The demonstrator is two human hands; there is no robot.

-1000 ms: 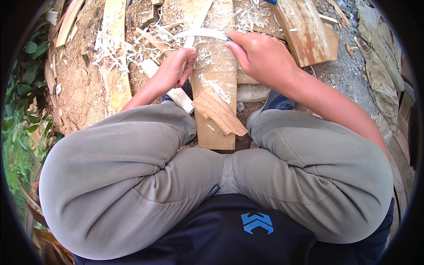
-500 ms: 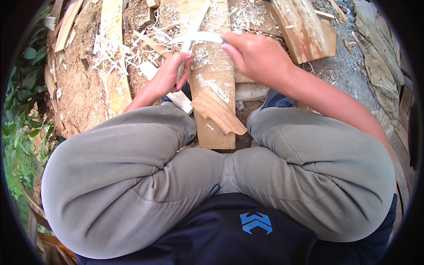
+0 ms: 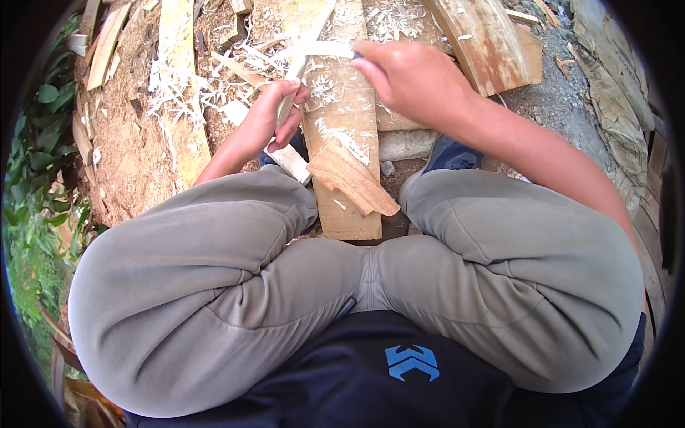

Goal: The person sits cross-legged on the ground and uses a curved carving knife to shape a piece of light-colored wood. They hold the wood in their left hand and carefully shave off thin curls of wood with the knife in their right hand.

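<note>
Now two hands: left hand (image 3: 267, 118) grips one stick (image 3: 291, 78), right hand (image 3: 407, 75) one blade (image 3: 314, 50).

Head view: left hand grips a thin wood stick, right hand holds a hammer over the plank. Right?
Not quite. In the head view the right hand holds a knife, its pale blade pointing left, not a hammer. The left hand does grip the thin wood stick over the plank.

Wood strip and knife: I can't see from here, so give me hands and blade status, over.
Left hand closed on wood strip. Right hand grips knife, blade across strip's upper end. Shavings and plank below; nothing blocking.
</note>
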